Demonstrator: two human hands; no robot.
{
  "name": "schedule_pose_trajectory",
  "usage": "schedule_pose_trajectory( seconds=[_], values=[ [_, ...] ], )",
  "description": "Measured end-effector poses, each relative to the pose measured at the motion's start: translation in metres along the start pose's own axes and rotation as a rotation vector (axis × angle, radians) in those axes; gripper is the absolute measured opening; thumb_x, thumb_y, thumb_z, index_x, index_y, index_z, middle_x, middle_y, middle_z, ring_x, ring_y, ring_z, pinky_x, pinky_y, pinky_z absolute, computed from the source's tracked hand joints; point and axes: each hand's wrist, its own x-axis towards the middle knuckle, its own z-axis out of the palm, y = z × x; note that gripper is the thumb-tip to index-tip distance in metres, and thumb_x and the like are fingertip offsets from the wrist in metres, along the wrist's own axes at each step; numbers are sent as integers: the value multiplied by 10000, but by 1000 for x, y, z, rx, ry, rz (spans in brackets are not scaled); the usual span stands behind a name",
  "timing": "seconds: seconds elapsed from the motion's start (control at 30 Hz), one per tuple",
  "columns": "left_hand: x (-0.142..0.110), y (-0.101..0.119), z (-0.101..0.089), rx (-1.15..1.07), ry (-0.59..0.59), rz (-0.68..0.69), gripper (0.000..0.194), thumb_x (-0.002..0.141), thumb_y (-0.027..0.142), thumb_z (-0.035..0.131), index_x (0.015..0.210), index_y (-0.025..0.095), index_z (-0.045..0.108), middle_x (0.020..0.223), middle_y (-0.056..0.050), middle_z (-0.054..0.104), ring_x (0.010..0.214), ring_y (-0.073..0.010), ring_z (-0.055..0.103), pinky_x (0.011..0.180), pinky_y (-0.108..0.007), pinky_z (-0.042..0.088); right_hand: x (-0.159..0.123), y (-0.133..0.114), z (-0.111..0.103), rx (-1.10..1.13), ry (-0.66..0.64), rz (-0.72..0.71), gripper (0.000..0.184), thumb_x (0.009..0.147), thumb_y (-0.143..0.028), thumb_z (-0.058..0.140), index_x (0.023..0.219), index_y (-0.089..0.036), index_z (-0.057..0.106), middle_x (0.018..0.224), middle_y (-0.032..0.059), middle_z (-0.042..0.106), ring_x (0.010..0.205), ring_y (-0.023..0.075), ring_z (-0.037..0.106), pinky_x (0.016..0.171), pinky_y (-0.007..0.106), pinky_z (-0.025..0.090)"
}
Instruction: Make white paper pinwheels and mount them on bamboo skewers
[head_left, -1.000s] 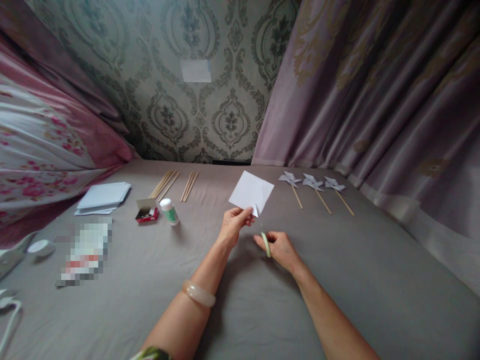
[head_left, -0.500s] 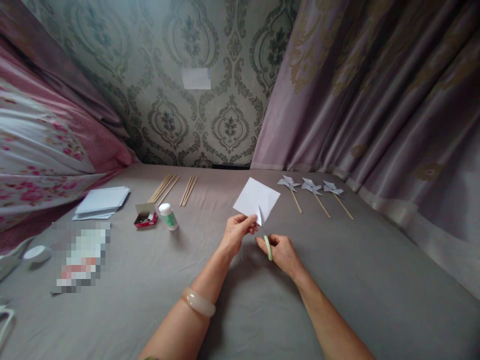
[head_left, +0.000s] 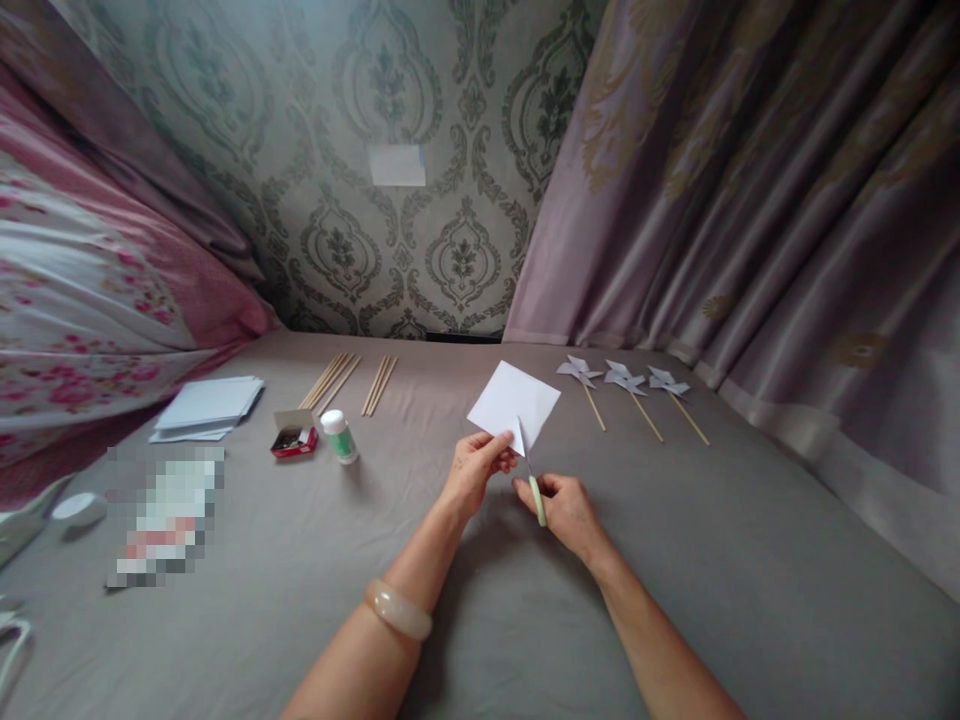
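My left hand [head_left: 480, 465] pinches the near corner of a white square sheet of paper [head_left: 510, 395], held up off the grey cloth with a corner toward me. A bangle circles that forearm. In my right hand [head_left: 562, 508] are scissors [head_left: 537, 498] with pale green handles. Their blades lie in a cut that runs from the near corner toward the middle of the paper. How far apart the blades stand is hard to see. Three paper pinwheels on sticks, the nearest one a pinwheel [head_left: 580, 372], lie to the right beyond my hands.
On the left are a stack of white paper [head_left: 206, 408], several wooden sticks [head_left: 326, 380], a small red box [head_left: 294, 440] and a white-and-green bottle [head_left: 340, 437]. A tape roll [head_left: 78, 508] lies at far left, beside a blurred-out item [head_left: 169, 520]. Curtains [head_left: 675, 180] hang at right.
Almost nothing differs. The whole view has shifted slightly, with things sitting a little lower in the picture. Both hands keep their hold on the paper and the scissors.
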Motion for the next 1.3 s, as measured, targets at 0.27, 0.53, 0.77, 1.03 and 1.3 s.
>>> schedule_pose_trajectory(
  seconds=[0.27, 0.53, 0.77, 1.03, 1.3],
  values=[
    [0, 1, 0, -71, -6, -39, 360, 561, 400, 816, 573, 124, 584, 548, -24, 605, 477, -86, 543, 492, -215, 374, 0, 0, 0, 8, 4, -12, 394, 693, -487, 634, 507, -160, 516, 489, -42, 391, 502, 92, 331, 472, 242, 259],
    [0, 0, 1, -88, -14, -26, 358, 568, 389, 815, 609, 138, 562, 527, 20, 543, 488, -79, 526, 499, -209, 364, -3, -7, 0, 53, -107, 24, 352, 686, -470, 643, 551, -160, 545, 519, -33, 459, 515, 101, 366, 499, 247, 293],
    [8, 1, -8, -69, 79, 129, 316, 620, 399, 756, 679, 148, 574, 551, 33, 529, 484, -64, 446, 497, -206, 341, -8, -18, -5, 177, -194, -6, 373, 674, -490, 676, 567, -170, 518, 524, -53, 421, 514, 82, 335, 470, 230, 262],
    [4, 4, -6, 257, 46, 211, 169, 671, 331, 603, 623, 175, 558, 572, 25, 510, 552, -105, 455, 558, -231, 359, 6, -13, -34, 590, 263, 18, 456, 616, -518, 756, 828, -135, 626, 592, -18, 562, 414, 59, 328, 363, 221, 187],
    [-5, 9, -3, 504, -59, 211, 123, 642, 241, 477, 534, 187, 504, 529, 31, 431, 569, -127, 376, 531, -240, 264, 6, -9, -45, 559, 295, -15, 390, 608, -495, 770, 685, -151, 604, 451, -75, 417, 397, 59, 323, 361, 216, 212]
  ],
)
